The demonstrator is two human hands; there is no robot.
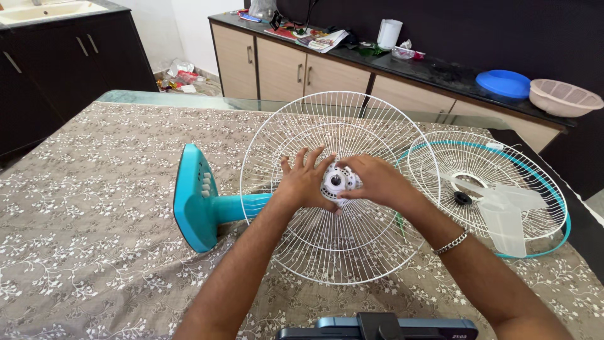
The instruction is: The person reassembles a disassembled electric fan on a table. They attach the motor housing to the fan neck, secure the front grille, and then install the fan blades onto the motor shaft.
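White wire fan guard point(340, 189), upright on the table point(94, 208), mid-scene. Pressed at its hub point(335, 181) by left hand point(306, 182), fingers spread, and right hand point(375, 181), fingers curled round it. Teal fan base point(196, 198) to the left. Second guard point(487, 189) with loose blade point(503, 211) lying flat, right.

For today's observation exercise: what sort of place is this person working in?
Probably a home kitchen or dining area: a sink at top left, a dark counter with bowls above cabinets, and a table under a patterned cloth.
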